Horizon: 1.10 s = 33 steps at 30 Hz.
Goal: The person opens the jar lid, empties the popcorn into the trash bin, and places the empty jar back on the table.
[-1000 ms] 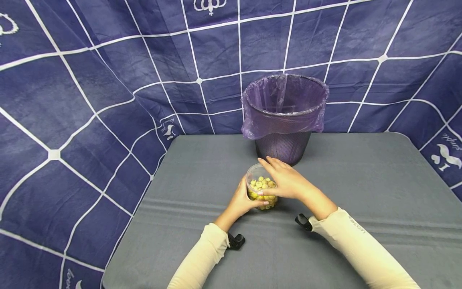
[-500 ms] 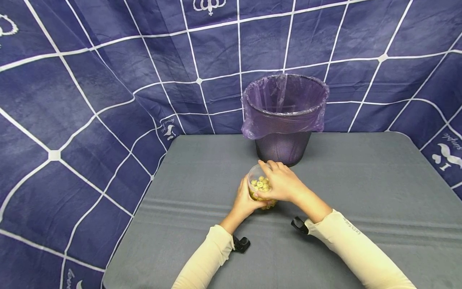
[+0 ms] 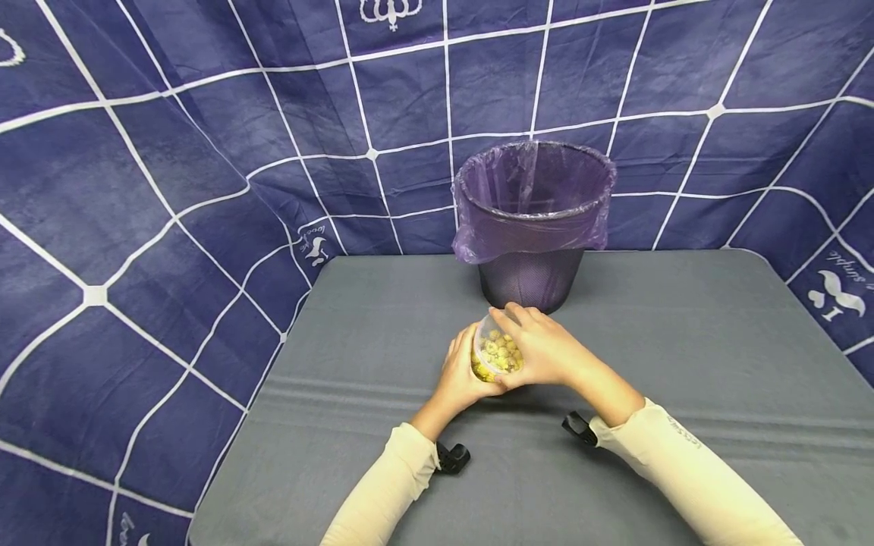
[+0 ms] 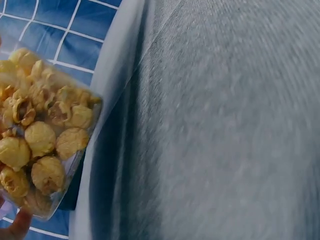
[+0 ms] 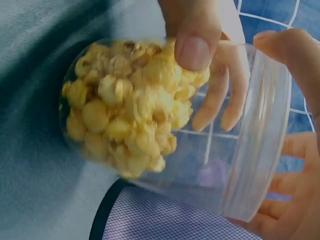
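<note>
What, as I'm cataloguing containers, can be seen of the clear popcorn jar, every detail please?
The jar is round, clear and looks like plastic, with smooth walls and a broad clear band around its top; whether that comes off is unclear. Yellow popcorn partly fills it, leaving space near the top. It looks tilted, in front of the mesh bin and over the grey surface. The left hand grips its side, and the right hand grips its top.

The bin (image 3: 529,279) stands toward the back of the surface (image 3: 382,318), the bag (image 3: 529,235) inside it and over its rim. The cloth (image 3: 410,98) hangs behind and along both sides. Before the bin is the jar (image 5: 212,167), popcorn (image 5: 135,110) in it, between the left hand (image 3: 460,383) and right hand (image 3: 546,349).
</note>
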Available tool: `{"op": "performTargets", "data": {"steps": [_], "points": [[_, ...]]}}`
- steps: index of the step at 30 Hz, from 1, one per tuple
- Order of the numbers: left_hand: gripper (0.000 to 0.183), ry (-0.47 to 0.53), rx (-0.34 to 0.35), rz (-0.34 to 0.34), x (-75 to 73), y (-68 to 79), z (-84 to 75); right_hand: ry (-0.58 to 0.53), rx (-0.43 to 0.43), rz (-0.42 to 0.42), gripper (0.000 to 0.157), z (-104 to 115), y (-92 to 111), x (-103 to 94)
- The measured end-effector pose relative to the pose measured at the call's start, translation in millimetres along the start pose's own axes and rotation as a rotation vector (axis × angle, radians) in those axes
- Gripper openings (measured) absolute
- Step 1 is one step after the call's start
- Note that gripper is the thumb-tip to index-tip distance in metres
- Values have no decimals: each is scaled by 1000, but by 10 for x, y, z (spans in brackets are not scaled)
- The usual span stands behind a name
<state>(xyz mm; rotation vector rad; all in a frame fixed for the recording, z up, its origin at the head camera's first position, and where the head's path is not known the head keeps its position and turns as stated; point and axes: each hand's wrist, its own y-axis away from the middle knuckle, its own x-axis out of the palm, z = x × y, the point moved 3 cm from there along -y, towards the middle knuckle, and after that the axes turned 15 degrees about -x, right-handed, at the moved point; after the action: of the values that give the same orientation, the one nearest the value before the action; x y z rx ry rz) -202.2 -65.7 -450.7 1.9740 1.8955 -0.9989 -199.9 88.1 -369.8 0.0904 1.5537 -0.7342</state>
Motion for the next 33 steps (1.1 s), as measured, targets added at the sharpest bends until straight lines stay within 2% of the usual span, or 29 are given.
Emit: {"op": "performTargets", "data": {"steps": [6,10,13,19,22,25,27,33], "points": [[104,-66,42,45,-51,-3,-15,-167,-99,17,92,25,45,-60],[105,-124,71,39,-86,-19,-50,-231,-62,89,98,28,55,-100],[105,-184,69,36,-100,-25,-73,-194,51,113,101,47,50,-103],[102,-243,69,21,-72,-18,-96,-60,426,86,106,150,10,-62],[102,-253,71,5,-60,-19,-96,-32,506,97,108,185,-7,-37],[103,-258,72,-1,-62,-19,-88,-28,486,99,105,192,-16,-26],[104,-260,79,-3,-68,-19,-79,-36,429,98,102,179,-14,-27],[103,-266,98,-1,-90,-12,-70,-145,133,89,99,121,22,-60]]}}
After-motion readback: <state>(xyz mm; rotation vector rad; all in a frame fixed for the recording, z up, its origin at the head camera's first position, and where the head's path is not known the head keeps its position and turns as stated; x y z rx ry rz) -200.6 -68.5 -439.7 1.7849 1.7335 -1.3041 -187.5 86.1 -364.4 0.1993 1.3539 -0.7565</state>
